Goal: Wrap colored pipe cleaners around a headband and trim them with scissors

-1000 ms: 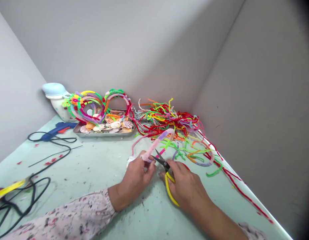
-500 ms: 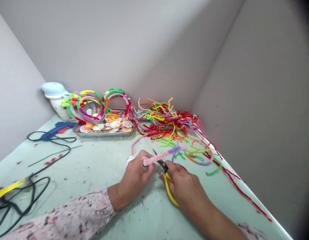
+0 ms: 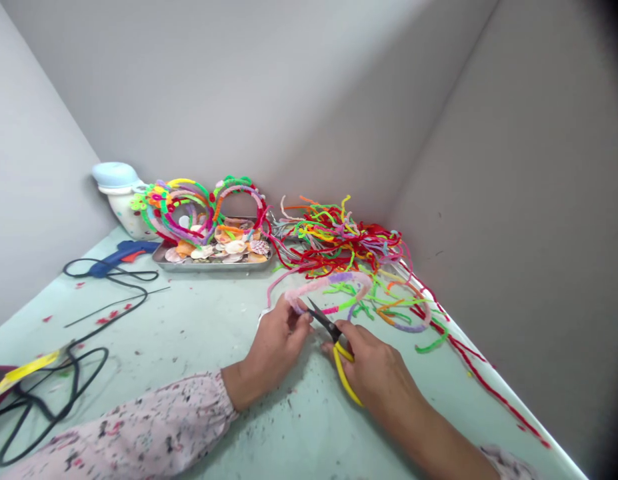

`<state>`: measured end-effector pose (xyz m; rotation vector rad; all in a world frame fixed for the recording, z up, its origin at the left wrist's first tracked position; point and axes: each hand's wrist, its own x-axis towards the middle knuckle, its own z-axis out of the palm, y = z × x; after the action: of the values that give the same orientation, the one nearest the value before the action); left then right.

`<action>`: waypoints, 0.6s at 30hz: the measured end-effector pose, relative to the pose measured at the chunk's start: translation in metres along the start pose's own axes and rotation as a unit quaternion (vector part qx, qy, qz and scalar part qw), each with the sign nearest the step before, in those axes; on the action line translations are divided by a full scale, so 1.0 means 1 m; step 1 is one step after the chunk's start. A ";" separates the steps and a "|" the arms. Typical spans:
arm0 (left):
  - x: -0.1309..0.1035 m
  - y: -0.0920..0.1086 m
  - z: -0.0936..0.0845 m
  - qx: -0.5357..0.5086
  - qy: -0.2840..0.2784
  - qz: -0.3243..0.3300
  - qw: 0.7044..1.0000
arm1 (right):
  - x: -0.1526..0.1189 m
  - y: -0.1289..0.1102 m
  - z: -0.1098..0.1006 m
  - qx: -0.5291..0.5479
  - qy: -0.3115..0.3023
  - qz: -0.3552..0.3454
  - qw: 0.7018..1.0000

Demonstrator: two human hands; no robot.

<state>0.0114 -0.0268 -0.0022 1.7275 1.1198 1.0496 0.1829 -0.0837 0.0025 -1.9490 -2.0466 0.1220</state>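
Between the fingers of my left hand [image 3: 276, 350] is one end of a fuzzy headband [image 3: 316, 285], wrapped in pink, lilac, green and magenta pipe cleaner. Its curve stretches to the right over the table. My right hand [image 3: 379, 370] is closed on yellow-handled scissors [image 3: 345, 373]. Their dark blades point up and left, close to my left fingertips and the near end of the headband. Whether the blades touch it, I cannot tell. Part of the near end is hidden by my left fingers.
Loose pipe cleaners [image 3: 339, 240] lie heaped at the back right. A metal tray [image 3: 213, 266] of shells with several finished headbands [image 3: 189, 183] stands at the back. Leftward are a blue glue gun [image 3: 119, 257], its black cord [image 3: 139, 300] and a white bottle [image 3: 123, 207].
The headband has turned in my left hand, so its loop now shows rather than a nearly straight edge. The scissors remain near my left fingers. The view has shifted slightly.
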 end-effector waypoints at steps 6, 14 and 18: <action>-0.001 -0.002 -0.002 0.051 0.004 0.010 0.999 | 0.000 -0.006 -0.002 -0.010 -0.035 0.022 0.999; -0.005 0.004 -0.002 0.052 -0.016 0.023 0.998 | -0.005 -0.013 -0.003 -0.058 -0.052 0.014 0.997; -0.006 0.003 -0.001 0.046 -0.014 0.027 0.998 | -0.005 -0.012 -0.003 -0.083 -0.044 0.003 0.996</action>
<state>0.0094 -0.0333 -0.0001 1.8483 1.1247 1.0173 0.1727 -0.0901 0.0077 -2.0816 -2.1687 0.0406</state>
